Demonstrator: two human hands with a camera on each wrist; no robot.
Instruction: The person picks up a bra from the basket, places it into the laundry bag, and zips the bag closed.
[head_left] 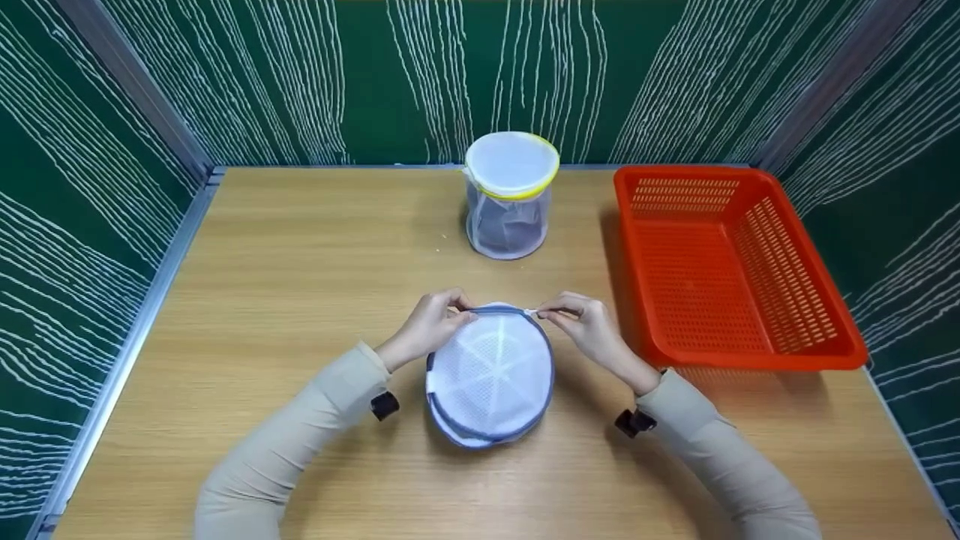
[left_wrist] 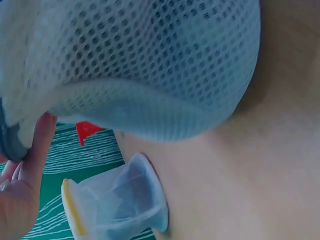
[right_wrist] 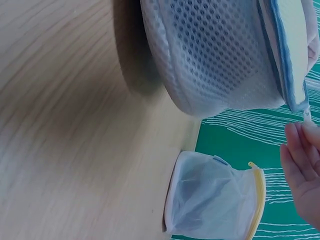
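Observation:
A round white mesh laundry bag with blue-grey zip trim stands on the table between both hands, its lid facing up. My left hand pinches the trim at the far left of its rim. With thumb and fingers, my right hand pinches the small white zip pull at the far right of the rim. Along the near left edge, the lid and the body rim show as two separate blue-grey bands. Honeycomb mesh covers the bag's side in both wrist views.
Behind the bag stands a second mesh laundry bag with yellow trim, upright. An orange plastic basket is on the right side of the wooden table. Green panels with white streaks close off the back and sides.

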